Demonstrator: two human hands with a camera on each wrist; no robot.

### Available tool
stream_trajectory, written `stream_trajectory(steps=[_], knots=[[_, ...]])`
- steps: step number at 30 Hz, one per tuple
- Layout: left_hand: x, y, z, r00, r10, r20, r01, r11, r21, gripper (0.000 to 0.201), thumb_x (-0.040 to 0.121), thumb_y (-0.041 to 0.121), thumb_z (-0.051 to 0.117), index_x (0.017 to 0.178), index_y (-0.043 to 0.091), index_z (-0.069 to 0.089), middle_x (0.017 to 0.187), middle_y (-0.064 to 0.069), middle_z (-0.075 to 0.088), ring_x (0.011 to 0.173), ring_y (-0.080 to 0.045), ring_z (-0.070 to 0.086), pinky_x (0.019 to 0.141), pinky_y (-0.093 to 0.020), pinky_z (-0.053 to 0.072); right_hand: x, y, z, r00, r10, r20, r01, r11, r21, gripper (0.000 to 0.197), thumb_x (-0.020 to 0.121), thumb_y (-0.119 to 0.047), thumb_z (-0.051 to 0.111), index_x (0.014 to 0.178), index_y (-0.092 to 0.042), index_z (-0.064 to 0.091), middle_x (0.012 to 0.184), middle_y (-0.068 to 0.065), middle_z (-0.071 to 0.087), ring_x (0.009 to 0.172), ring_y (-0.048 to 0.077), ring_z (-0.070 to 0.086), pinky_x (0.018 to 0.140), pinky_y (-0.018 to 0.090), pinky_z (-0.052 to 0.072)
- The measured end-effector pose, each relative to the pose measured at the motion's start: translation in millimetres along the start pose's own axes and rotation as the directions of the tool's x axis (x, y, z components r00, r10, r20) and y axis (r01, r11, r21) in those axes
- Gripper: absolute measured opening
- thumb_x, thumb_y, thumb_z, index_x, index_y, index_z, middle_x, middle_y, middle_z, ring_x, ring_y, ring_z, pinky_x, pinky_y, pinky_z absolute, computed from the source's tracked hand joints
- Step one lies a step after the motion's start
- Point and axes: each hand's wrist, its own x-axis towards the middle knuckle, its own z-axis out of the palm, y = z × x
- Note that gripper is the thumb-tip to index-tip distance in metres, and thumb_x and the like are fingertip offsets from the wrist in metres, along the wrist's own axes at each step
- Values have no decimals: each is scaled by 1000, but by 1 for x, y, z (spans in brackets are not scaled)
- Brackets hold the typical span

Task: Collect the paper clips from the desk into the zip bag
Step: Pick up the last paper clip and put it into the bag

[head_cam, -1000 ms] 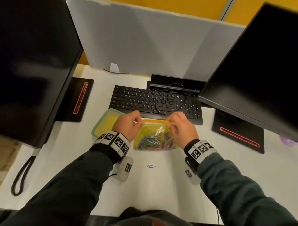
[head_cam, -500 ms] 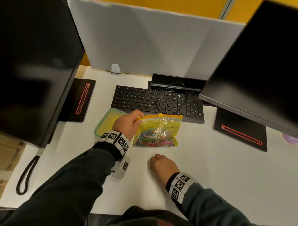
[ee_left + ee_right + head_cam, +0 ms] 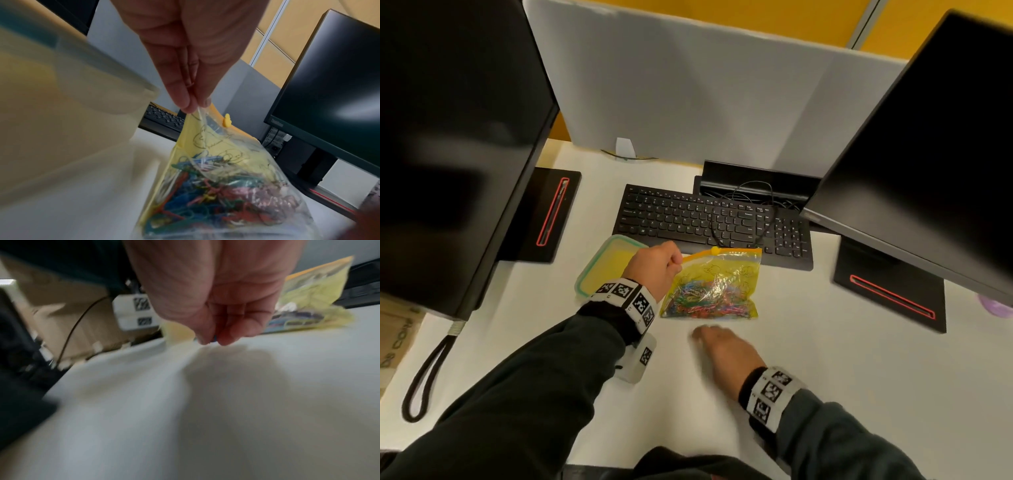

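A clear and yellow zip bag (image 3: 717, 287) full of coloured paper clips stands on the white desk in front of the keyboard. My left hand (image 3: 677, 261) pinches its top left corner and holds it upright; the left wrist view shows my fingertips (image 3: 185, 104) on the plastic edge of the zip bag (image 3: 216, 186). My right hand (image 3: 702, 337) is low over the desk just in front of the bag, blurred. In the right wrist view my right hand (image 3: 213, 341) pinches a small blue paper clip (image 3: 214, 338) between thumb and finger, with the zip bag (image 3: 312, 301) behind it.
A black keyboard (image 3: 709, 222) with a cable on it lies behind the bag. A green-rimmed plastic container (image 3: 606, 263) sits beside my left hand. Two dark monitors (image 3: 448, 137) (image 3: 928, 154) on black bases (image 3: 544, 216) (image 3: 890, 298) flank the work area.
My right hand left the top of the bag and came down to the loose clip on the desk in front of it. The left hand kept hold of the bag.
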Motion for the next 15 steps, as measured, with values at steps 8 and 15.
stream_trajectory(steps=[8,15], knots=[[-18,3,-2,999,46,-20,-47,997,-57,3,80,13,64,81,15,66,77,-6,69,71,-21,60,68,-29,49,50,-7,-90,840,122,-528,106,918,382,20,88,-6,54,82,-24,62,79,-10,66,76,11,61,68,23,49],[-25,1,-5,999,45,-12,-46,996,-73,9,82,14,63,89,13,67,81,-7,70,74,-22,61,70,-27,47,65,-5,-83,867,-12,-499,172,946,275,20,88,-5,55,89,-19,68,86,-3,73,80,16,66,75,27,52]])
